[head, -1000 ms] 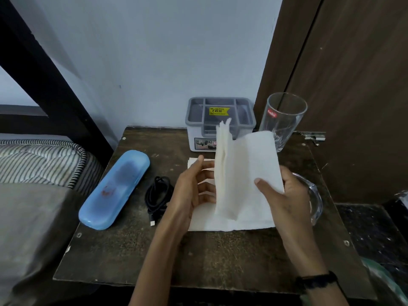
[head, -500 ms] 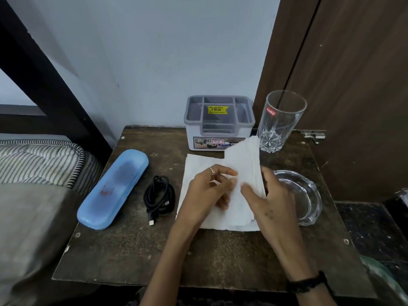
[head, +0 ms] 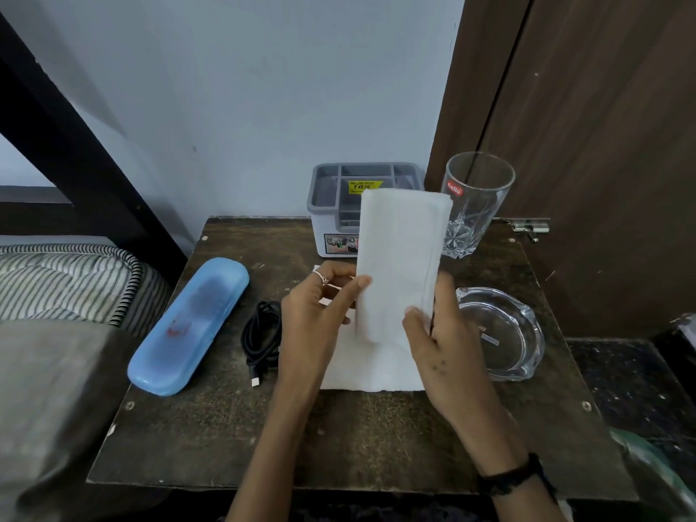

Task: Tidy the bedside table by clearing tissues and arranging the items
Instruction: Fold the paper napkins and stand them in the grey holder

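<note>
Grip: both hands closed on one folded white tissue (head: 401, 261), held upright above the counter (head: 376, 427); left hand (head: 320, 314) pinches its left edge between thumb and fingers, a ring on one finger; right hand (head: 438, 344) pinches its lower right edge, a dark band at the wrist. Beneath the hands: a second white tissue (head: 371, 374), lying flat on the counter, partly hidden by them. Left of it, just beside the left wrist: a coiled black cable (head: 261, 337), its plug end toward the near edge. Further left: a light blue oblong case (head: 188, 325), lid closed, lying at a slant near the counter's left edge. Right of the hands: a clear glass ashtray (head: 501, 333). Rear of counter, against the wall: a grey compartmented organiser (head: 331, 205) bearing a yellow price sticker, partly behind the held tissue; just to its right, an upright clear drinking glass (head: 476, 205) with a red label. Left of counter: a bed with striped mattress (head: 67, 280).
</note>
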Available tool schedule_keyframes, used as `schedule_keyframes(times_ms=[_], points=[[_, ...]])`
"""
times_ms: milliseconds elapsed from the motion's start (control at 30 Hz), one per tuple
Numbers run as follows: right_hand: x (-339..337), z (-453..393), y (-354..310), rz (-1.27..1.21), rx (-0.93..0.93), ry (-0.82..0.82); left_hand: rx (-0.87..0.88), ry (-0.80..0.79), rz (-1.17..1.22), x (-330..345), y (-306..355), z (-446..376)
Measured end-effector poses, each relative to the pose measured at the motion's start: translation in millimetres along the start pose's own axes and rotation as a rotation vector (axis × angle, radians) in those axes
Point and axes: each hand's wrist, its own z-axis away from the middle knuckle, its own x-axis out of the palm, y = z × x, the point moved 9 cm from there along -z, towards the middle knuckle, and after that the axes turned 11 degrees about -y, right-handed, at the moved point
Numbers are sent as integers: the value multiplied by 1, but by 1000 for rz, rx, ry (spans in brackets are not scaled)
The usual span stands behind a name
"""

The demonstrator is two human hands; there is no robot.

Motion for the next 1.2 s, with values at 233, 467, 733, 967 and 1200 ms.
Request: schedule_keyframes(times_ms=[233,467,733,967,1200], points=[[2,3,-8,301,6,6,-114,-309,-213,22,-11,2],[-8,-2,-15,162,83,-13,80,-168,-262,11,35,-3],[-46,-85,-62,184,-230,129,194,-49,-336,-6,85,-77],[-48,-141,-44,349,-184,211,146,2,-480,-10,64,-111],[-40,-146,-40,461,-202,240,177,162,-635,-5,58,-109]])
